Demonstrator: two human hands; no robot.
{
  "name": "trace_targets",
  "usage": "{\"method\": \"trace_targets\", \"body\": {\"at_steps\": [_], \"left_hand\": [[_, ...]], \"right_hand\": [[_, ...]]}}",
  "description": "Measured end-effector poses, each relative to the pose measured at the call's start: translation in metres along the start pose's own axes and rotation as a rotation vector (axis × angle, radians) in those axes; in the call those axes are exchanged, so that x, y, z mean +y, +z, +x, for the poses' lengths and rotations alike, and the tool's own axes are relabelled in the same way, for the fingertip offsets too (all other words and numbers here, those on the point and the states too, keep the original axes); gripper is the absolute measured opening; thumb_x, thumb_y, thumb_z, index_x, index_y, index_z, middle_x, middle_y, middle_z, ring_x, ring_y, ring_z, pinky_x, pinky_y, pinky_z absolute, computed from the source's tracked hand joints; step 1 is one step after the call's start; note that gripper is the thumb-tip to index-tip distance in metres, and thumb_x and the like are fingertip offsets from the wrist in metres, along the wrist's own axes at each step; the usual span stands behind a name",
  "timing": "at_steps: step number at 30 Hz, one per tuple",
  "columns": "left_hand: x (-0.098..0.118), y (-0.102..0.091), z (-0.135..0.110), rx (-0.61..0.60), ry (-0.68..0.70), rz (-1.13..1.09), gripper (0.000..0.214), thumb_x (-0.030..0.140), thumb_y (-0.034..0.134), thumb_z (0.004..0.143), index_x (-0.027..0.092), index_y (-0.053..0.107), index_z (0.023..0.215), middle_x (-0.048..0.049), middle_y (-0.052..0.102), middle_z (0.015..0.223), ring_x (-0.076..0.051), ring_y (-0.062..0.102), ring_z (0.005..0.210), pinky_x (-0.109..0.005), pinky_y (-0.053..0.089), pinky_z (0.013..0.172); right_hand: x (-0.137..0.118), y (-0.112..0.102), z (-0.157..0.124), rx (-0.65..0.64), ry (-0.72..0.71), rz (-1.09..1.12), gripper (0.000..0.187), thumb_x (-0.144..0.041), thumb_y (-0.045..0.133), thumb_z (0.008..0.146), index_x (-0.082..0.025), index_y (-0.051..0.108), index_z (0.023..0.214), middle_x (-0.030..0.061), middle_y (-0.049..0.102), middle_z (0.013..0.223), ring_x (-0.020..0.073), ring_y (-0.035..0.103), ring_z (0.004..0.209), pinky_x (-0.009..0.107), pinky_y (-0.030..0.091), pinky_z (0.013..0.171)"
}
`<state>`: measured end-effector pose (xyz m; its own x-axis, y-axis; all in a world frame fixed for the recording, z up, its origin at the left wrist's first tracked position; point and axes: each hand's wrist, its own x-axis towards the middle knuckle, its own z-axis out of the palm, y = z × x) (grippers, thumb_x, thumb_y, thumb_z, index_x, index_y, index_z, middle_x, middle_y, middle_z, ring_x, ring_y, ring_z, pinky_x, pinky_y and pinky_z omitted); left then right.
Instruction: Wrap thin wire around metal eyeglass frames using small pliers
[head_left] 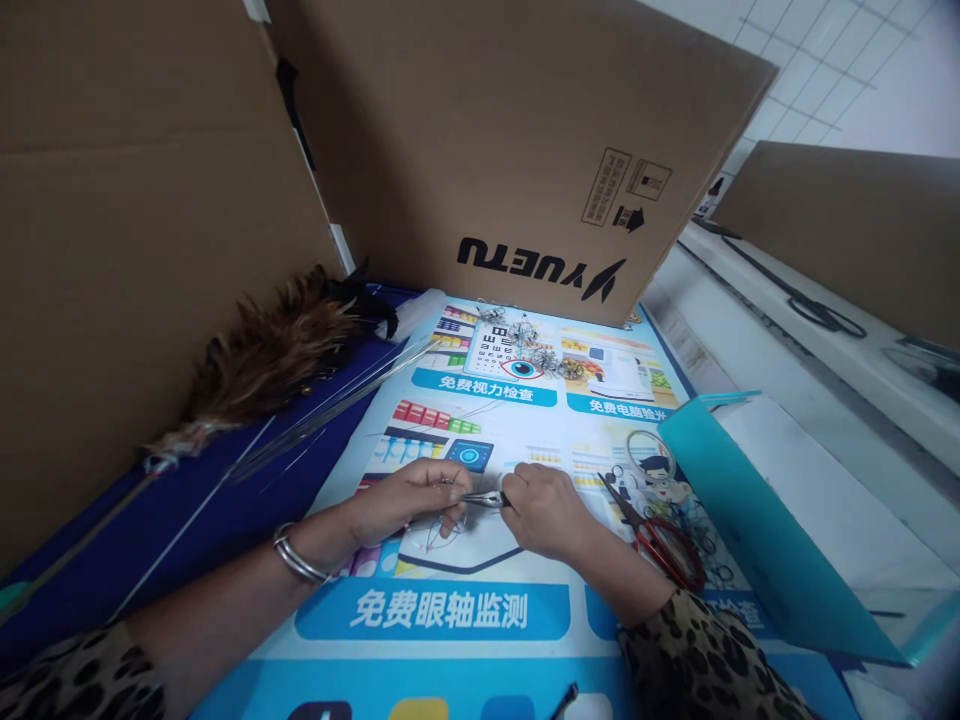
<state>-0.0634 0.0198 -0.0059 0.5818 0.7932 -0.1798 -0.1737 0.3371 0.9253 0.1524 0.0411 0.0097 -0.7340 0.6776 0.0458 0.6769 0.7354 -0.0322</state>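
My right hand (547,508) is closed round the handles of a pair of pliers (486,498), whose metal jaws point left. Between thumb and fingers, my left hand (420,500) pinches a piece of thin wire bent into loops (448,524). The jaws meet the wire at my left fingertips; the exact grip point is too small to make out. Both hands are just above a printed poster (510,610). To the right of my right hand lie scissors with red handles (664,545), beside loose wire pieces (709,540).
Small wire bundles (540,350) lie at the poster's far end. Long straight wires (337,405) and a feather duster (270,360) lie to the left. A teal open box (780,540) stands at right. Cardboard (517,130) walls the back and left. A wire coil (651,455) lies near the scissors.
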Motion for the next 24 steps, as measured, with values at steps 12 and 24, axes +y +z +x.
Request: {"method": "trace_targets", "body": {"at_steps": [12, 24], "left_hand": [[-0.001, 0.004, 0.002, 0.058, 0.016, -0.041, 0.018, 0.032, 0.057, 0.08, 0.014, 0.056, 0.079, -0.0019, 0.059, 0.063, -0.012, 0.053, 0.055, -0.023, 0.038, 0.053], [0.002, 0.002, 0.01, 0.463, 0.303, -0.151, 0.014, 0.029, 0.054, 0.083, 0.016, 0.057, 0.081, -0.001, 0.059, 0.067, -0.011, 0.052, 0.06, -0.021, 0.037, 0.057]], "right_hand": [[0.001, 0.001, 0.0, 0.084, 0.041, -0.011, 0.009, -0.026, 0.05, 0.078, -0.018, 0.054, 0.079, 0.0045, 0.056, 0.08, 0.0183, 0.05, 0.077, 0.028, 0.034, 0.064], [-0.017, -0.01, -0.007, 0.112, 0.065, 0.101, 0.021, -0.037, 0.056, 0.078, -0.019, 0.052, 0.089, 0.0059, 0.051, 0.09, 0.0209, 0.045, 0.085, 0.032, 0.035, 0.071]]}}
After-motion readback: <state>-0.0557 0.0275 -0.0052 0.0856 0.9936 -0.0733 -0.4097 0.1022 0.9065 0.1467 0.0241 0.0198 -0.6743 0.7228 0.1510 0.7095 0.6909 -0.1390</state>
